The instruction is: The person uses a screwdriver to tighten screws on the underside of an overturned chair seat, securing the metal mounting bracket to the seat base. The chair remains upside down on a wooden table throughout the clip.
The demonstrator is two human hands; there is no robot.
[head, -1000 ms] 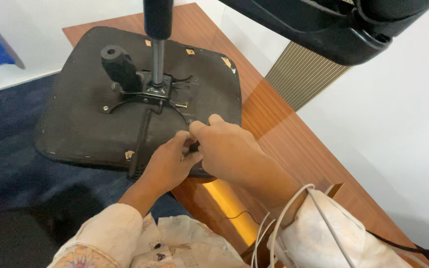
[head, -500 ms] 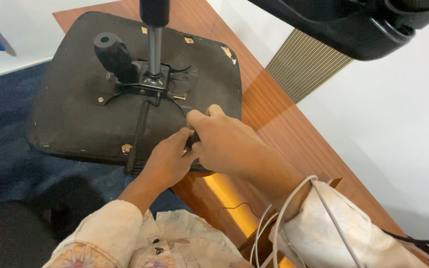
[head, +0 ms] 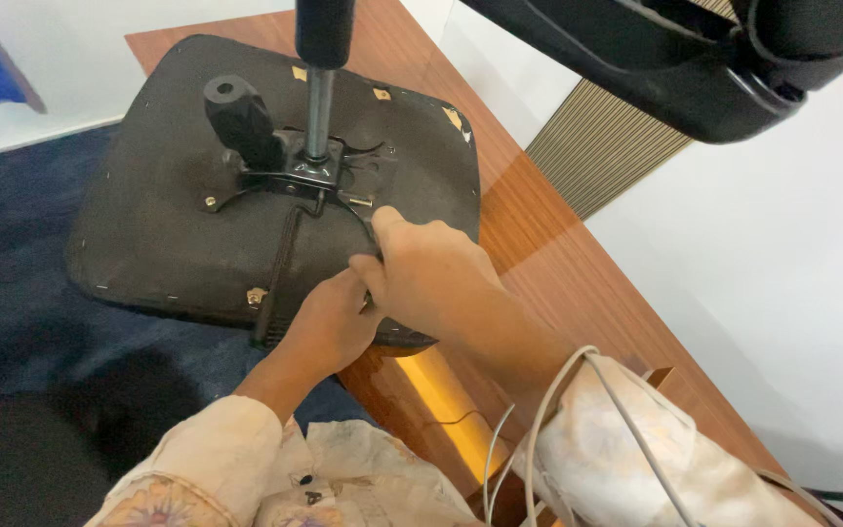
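An upturned black chair seat point(head: 158, 224) lies on a wooden table point(head: 548, 283), its metal bracket point(head: 309, 176) and gas column point(head: 319, 88) pointing up. A black knob handle point(head: 241, 122) leans off the bracket. My left hand point(head: 329, 327) and my right hand point(head: 431, 278) press together at the seat's near edge, fingers curled around a thin black lever or cable point(head: 368, 229) that runs from the bracket. What lies between the fingers is hidden.
A black chair base part point(head: 695, 59) hangs at the top right. A ribbed beige panel point(head: 607, 146) stands against the white wall. Dark blue carpet point(head: 21, 322) lies to the left. White cables point(head: 539, 429) loop over my right sleeve.
The view has shifted closer and slightly left. Both hands stay clasped at the seat's near edge, with the right index finger now stretched toward the bracket.
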